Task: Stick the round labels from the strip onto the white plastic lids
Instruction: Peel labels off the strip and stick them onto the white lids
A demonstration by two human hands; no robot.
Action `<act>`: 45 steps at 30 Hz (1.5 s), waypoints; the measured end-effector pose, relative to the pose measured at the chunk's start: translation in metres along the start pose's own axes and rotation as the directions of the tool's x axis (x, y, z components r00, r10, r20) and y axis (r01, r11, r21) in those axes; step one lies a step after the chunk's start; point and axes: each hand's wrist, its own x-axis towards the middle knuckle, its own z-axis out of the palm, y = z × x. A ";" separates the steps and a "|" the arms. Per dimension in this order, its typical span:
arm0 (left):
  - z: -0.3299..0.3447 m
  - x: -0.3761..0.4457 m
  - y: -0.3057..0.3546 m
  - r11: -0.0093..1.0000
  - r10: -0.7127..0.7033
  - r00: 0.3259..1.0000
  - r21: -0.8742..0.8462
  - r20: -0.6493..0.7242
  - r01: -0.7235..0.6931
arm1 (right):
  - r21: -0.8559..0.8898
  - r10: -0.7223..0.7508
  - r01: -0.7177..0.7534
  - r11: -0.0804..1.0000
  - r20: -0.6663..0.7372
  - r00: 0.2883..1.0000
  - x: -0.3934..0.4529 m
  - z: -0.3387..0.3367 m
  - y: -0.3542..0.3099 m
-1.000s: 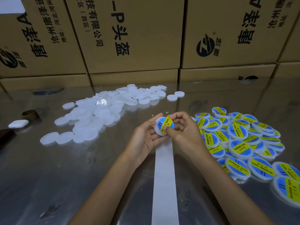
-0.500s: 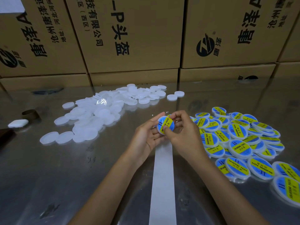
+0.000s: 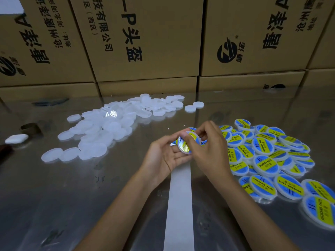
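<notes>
i see the labelled lid held above the table's middle, tilted and glaring. my left hand cups it from below; my right hand pinches its rim, thumb on the label. the backing strip runs toward me beneath, plain lids left, finished lids right.

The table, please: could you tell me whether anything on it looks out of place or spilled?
Nothing looks wrong. Bare lids lie in a loose heap far left, labelled lids overlap in a pile on the right, and the strip runs straight toward the hands. Two small white flecks lie beyond the hands, which is minor.
</notes>
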 end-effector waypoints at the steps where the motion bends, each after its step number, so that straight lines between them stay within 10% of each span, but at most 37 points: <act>1: 0.001 0.000 0.000 1.000 -0.008 1.000 0.003 0.007 0.008 | 0.004 -0.006 0.006 1.000 -0.016 1.000 0.001 0.000 0.000; 13: 0.001 0.002 0.002 0.995 0.094 0.987 0.027 -0.133 -0.091 | 0.051 0.012 -0.023 0.998 0.206 0.978 -0.003 0.003 0.004; 25: -0.004 0.002 -0.006 0.982 0.134 0.990 0.138 -0.036 -0.128 | 0.045 0.040 -0.044 0.998 0.086 0.995 0.002 -0.003 0.007; 35: -0.013 0.004 -0.001 0.958 0.257 0.920 0.206 -0.296 -0.202 | 0.120 0.013 -0.069 0.990 0.421 0.907 -0.008 0.001 -0.007; 45: -0.013 0.007 -0.004 0.956 0.221 0.938 0.249 -0.269 -0.154 | -0.072 -0.121 0.145 0.987 0.266 0.956 -0.006 -0.002 -0.006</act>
